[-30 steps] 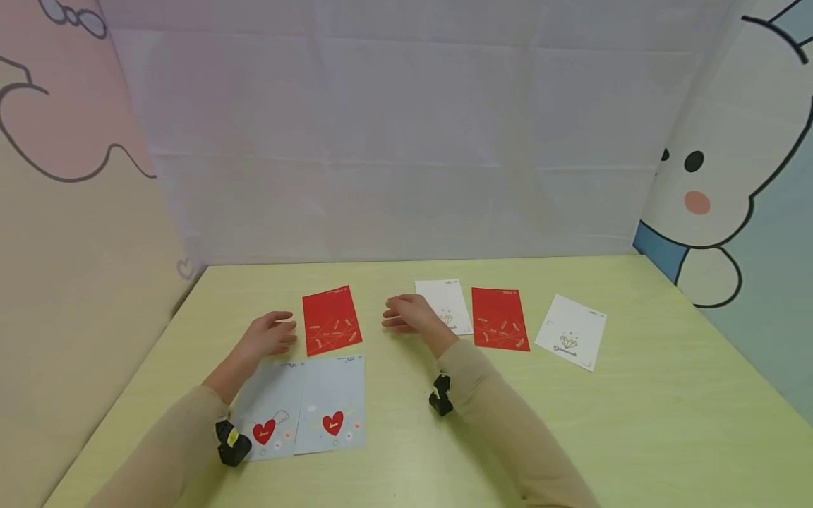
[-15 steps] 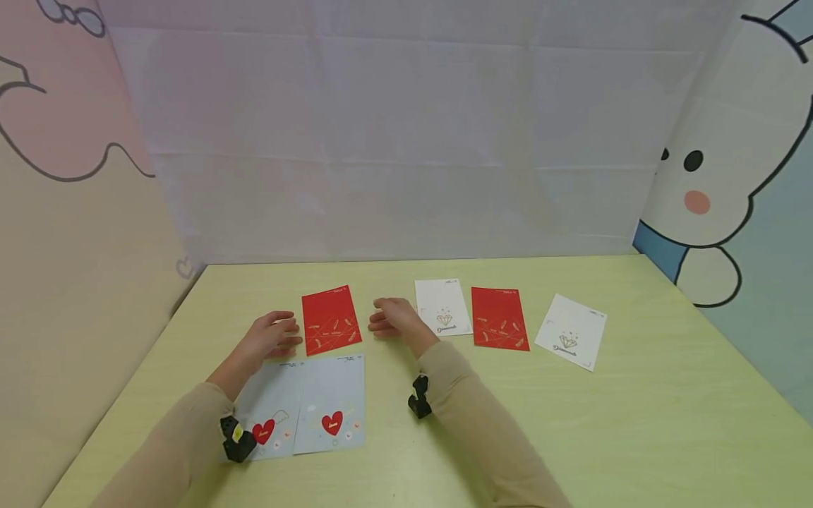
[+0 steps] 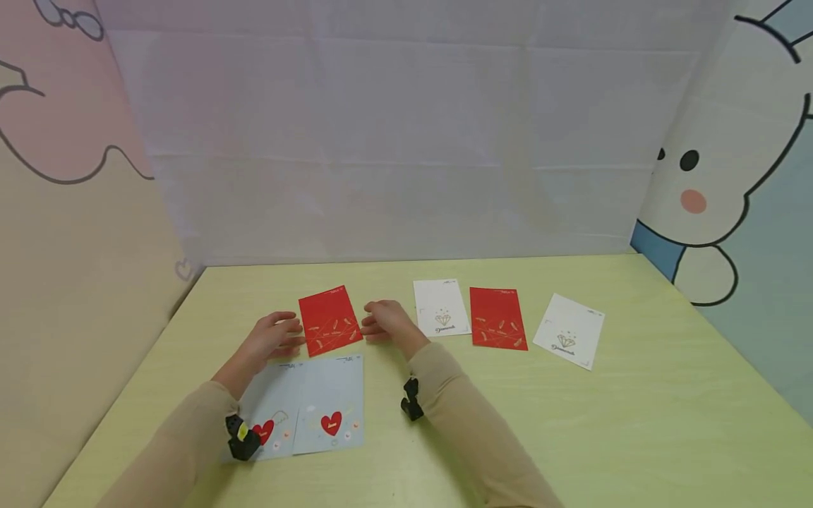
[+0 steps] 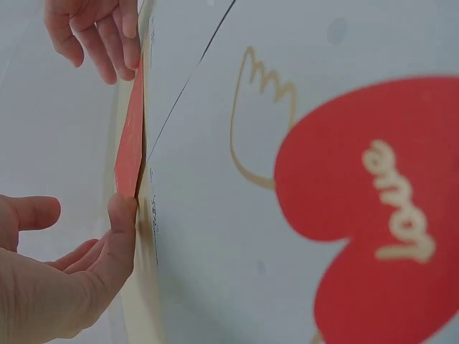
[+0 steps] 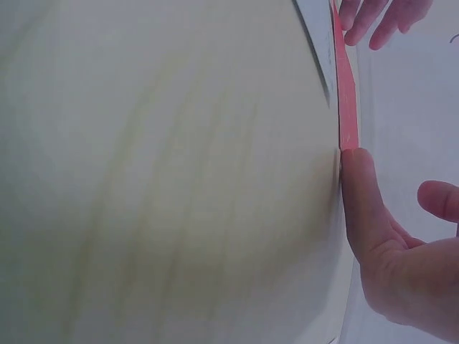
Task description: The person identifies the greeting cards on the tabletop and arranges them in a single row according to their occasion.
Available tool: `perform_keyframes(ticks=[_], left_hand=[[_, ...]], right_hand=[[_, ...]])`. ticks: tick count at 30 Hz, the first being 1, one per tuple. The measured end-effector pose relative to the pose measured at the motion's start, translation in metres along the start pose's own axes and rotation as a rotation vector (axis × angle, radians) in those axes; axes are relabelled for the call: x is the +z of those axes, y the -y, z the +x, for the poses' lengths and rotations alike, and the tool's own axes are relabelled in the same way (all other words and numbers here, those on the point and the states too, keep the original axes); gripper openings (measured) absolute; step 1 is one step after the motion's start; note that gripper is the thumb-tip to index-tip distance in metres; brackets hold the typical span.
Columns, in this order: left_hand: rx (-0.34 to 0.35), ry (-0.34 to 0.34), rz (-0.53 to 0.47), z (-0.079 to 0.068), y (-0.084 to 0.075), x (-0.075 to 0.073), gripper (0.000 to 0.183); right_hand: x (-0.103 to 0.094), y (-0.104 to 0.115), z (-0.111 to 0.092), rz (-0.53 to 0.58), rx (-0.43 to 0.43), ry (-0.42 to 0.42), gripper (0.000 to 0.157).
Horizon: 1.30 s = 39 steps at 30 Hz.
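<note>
Between my two hands a red card (image 3: 329, 319) with gold print lies flat on the table. My left hand (image 3: 271, 336) is at its left edge, fingers fairly straight, thumb apart from them in the left wrist view. At the card's right edge is my right hand (image 3: 390, 326), its fingertips touching or nearly touching the edge in the right wrist view. Neither hand pinches the card. Just in front lie two pale blue cards with red hearts, a left one (image 3: 284, 398) partly under my left wrist and a right one (image 3: 330, 395) beside it.
To the right lie a white card (image 3: 441, 307) with a diamond print, a second red card (image 3: 498, 317) and another white card (image 3: 569, 331), tilted. The table (image 3: 571, 437) ends at a white cloth backdrop (image 3: 406, 141).
My right hand has moved left, away from the first white card, to the right edge of the left red card. My left hand has shifted slightly right, up to that card's left edge.
</note>
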State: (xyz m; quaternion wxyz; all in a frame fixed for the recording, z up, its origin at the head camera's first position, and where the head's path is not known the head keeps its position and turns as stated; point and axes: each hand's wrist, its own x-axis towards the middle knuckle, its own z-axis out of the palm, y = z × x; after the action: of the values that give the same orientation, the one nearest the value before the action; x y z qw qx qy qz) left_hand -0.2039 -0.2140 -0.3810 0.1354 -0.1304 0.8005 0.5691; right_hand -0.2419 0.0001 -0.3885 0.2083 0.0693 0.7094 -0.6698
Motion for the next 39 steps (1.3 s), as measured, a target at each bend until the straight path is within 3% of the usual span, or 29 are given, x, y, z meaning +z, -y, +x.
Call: perform_keyframes(ticks=[10,19,29,39], left_hand=[[0.009,-0.016,-0.063,0.006,0.003,-0.001,0.051],[0.056,-0.033,0.020,0.018,0.010,0.005,0.049],[0.085,-0.048,0.029,0.017,0.008,0.012,0.047],[0.105,-0.042,0.037,0.016,0.005,0.015,0.047]], right_hand=[[0.001,-0.001,0.000,-0.010,0.005,0.004,0.036],[0.002,-0.001,-0.003,-0.024,0.023,0.003,0.036],[0.000,-0.001,-0.004,-0.025,0.019,0.000,0.031],[-0.002,-0.002,-0.004,-0.039,0.015,0.013,0.038]])
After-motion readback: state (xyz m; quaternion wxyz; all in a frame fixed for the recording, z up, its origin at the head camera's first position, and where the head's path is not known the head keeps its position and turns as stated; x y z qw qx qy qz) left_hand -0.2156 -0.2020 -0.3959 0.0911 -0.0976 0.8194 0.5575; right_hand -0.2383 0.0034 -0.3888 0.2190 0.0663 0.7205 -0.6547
